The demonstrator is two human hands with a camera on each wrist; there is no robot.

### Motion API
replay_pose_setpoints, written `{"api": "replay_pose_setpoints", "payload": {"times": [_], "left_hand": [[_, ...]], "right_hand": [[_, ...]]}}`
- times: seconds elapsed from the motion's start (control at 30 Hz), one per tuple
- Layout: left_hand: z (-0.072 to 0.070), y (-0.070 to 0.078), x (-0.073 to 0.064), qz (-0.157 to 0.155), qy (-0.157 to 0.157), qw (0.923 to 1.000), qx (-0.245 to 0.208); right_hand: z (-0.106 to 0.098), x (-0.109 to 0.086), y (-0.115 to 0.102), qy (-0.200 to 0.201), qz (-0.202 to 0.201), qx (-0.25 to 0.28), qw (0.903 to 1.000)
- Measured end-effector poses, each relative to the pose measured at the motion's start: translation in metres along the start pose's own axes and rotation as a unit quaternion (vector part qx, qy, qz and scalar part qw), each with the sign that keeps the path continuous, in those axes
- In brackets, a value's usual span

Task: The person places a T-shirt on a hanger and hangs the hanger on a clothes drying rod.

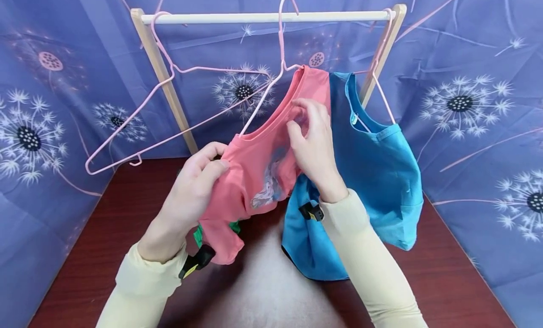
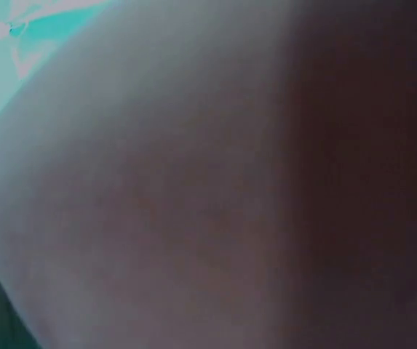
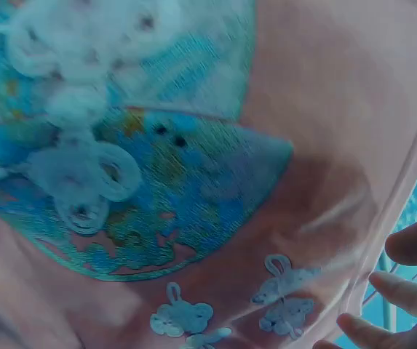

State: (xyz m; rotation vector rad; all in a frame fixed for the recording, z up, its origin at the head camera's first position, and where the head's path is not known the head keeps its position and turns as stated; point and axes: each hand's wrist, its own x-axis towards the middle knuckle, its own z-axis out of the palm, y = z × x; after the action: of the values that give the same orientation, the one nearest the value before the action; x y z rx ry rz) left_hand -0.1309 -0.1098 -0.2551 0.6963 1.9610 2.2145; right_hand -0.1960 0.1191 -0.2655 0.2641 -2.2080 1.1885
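A pink shirt [image 1: 242,177] with a shiny print [image 1: 268,184] on its front drapes from a pink hanger [image 1: 281,45]. My left hand [image 1: 193,186] pinches the shirt at its left shoulder, thumb in front. Over the upper front, near the neckline, my right hand [image 1: 314,139] lies with bent, parted fingers. The right wrist view shows those fingers [image 3: 404,291] spread beside the shirt's neckline edge, with small bunny shapes [image 3: 183,316] on the cloth. The hanger's hook reaches above the white rail [image 1: 229,18] and overlaps it. Blurred skin fills most of the left wrist view.
On the rack's right hangs a blue top [image 1: 373,177] on another pink hanger [image 1: 383,92]. A bare pink hanger [image 1: 127,118] hangs at the left. Green cloth [image 1: 234,227] peeks out behind the pink shirt. The rack's wooden post [image 1: 169,92] stands by the dark red table [image 1: 127,200].
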Motion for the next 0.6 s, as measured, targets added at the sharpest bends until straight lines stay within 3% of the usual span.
{"api": "replay_pose_setpoints", "payload": {"times": [0.2,0.33,0.5,0.6], "left_hand": [[0.015,-0.003,0.009,-0.001,-0.009,0.9983,-0.058],[0.026,-0.005,0.014,0.008,-0.01,0.9969,-0.077],[0.036,-0.008,0.021,0.019,-0.016,0.994,-0.106],[0.04,-0.011,0.025,0.017,-0.028,0.9927,-0.116]], "right_hand": [[-0.011,-0.021,0.005,-0.007,-0.019,0.013,0.9997],[-0.024,-0.038,0.01,-0.03,-0.022,-0.006,0.9993],[-0.041,-0.058,0.02,-0.099,-0.036,-0.058,0.9927],[-0.048,-0.069,0.027,-0.166,-0.036,-0.088,0.9816]]}}
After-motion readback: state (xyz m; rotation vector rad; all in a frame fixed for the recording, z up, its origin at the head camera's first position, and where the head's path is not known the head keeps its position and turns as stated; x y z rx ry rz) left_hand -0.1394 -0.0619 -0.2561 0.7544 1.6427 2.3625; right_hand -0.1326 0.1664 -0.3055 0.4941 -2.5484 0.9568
